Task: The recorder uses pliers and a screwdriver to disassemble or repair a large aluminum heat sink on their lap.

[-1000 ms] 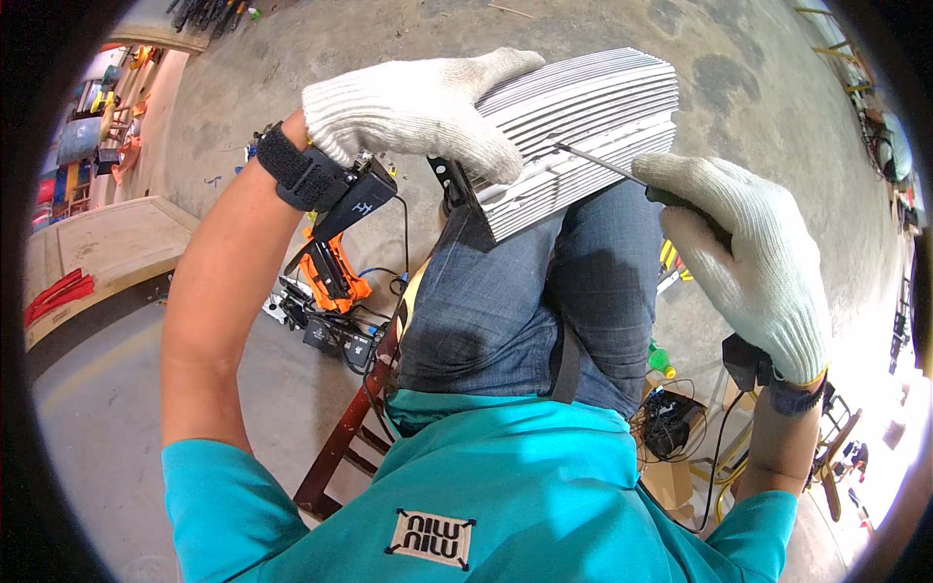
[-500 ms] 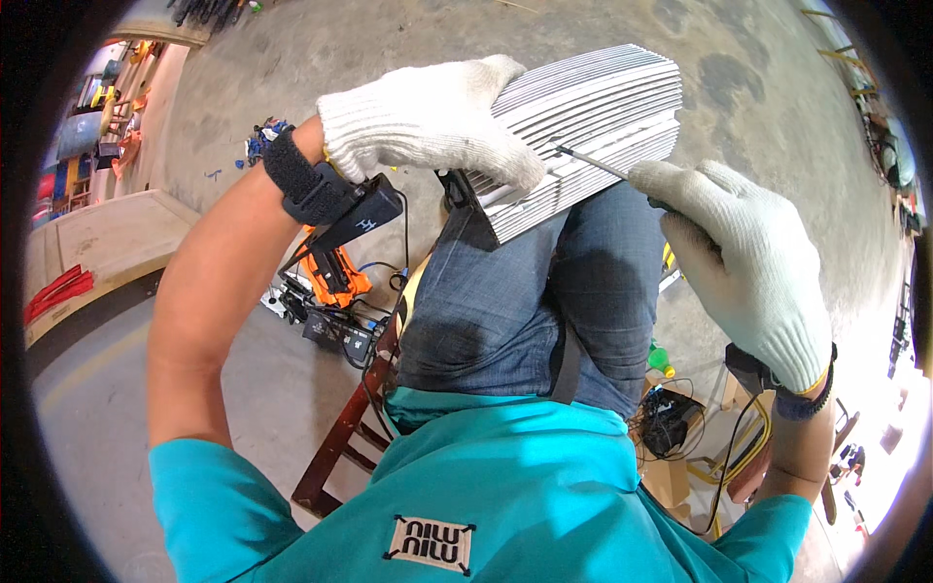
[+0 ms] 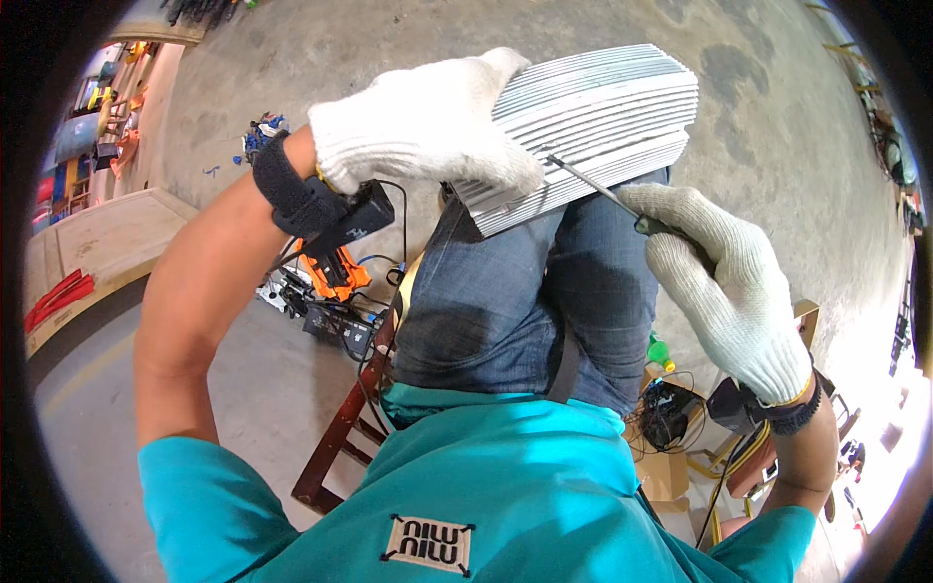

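Observation:
A silvery finned metal heat sink [image 3: 612, 102] rests over my knees, its ribs running lengthwise. My left hand [image 3: 428, 121], in a white knitted glove, grips its left end, thumb on the near face and fingers over the far edge. My right hand [image 3: 724, 277], gloved alike, is closed round the dark handle of a screwdriver [image 3: 598, 189]. The thin metal shaft slants up and left. Its tip meets the ribbed face just right of my left thumb. What lies on the underside of the heat sink is hidden.
On the left are a wooden bench [image 3: 107, 243] with red strips [image 3: 60, 296], an orange tool [image 3: 335, 272] and a black box with cables [image 3: 340, 325]. Blue scraps [image 3: 262, 136] lie on the concrete floor. To the right sit a green bottle [image 3: 661, 352] and a cardboard box [image 3: 666, 476].
The heat sink has tilted and shifted slightly right. My right hand has moved a little left and turned, showing more of the screwdriver's handle; the tip sits slightly further left.

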The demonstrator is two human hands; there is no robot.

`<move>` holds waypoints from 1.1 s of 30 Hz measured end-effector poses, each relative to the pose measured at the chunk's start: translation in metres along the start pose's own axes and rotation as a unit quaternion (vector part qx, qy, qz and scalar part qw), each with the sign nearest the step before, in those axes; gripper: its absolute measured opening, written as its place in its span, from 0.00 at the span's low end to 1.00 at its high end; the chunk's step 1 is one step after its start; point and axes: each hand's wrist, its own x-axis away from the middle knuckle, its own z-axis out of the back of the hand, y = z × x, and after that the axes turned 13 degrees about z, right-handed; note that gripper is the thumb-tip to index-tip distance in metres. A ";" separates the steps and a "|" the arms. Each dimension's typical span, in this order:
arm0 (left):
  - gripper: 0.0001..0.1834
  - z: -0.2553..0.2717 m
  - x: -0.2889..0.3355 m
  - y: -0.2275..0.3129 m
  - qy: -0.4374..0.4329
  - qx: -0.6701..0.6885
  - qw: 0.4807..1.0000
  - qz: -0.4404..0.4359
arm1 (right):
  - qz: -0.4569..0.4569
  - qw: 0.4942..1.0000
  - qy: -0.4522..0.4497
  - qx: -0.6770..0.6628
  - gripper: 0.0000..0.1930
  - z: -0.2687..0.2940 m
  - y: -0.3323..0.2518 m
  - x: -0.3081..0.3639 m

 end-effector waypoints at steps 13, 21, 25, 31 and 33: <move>0.50 -0.005 -0.010 -0.010 0.031 -0.017 0.997 -0.073 | 0.131 0.979 -0.026 0.152 0.20 0.021 0.014 -0.001; 0.49 -0.006 -0.007 -0.008 0.025 -0.001 0.997 -0.079 | 0.182 0.976 -0.048 0.107 0.21 0.025 0.034 -0.009; 0.49 -0.008 -0.010 -0.012 0.025 -0.002 0.995 -0.092 | 0.159 0.983 -0.068 0.052 0.22 0.026 0.042 -0.012; 0.50 -0.010 -0.011 -0.017 0.025 0.010 0.994 -0.102 | 0.184 0.979 -0.079 0.030 0.23 0.025 0.055 -0.018; 0.54 -0.011 -0.011 -0.017 0.028 -0.001 0.996 -0.083 | 0.224 0.968 -0.077 0.086 0.23 0.021 0.058 -0.020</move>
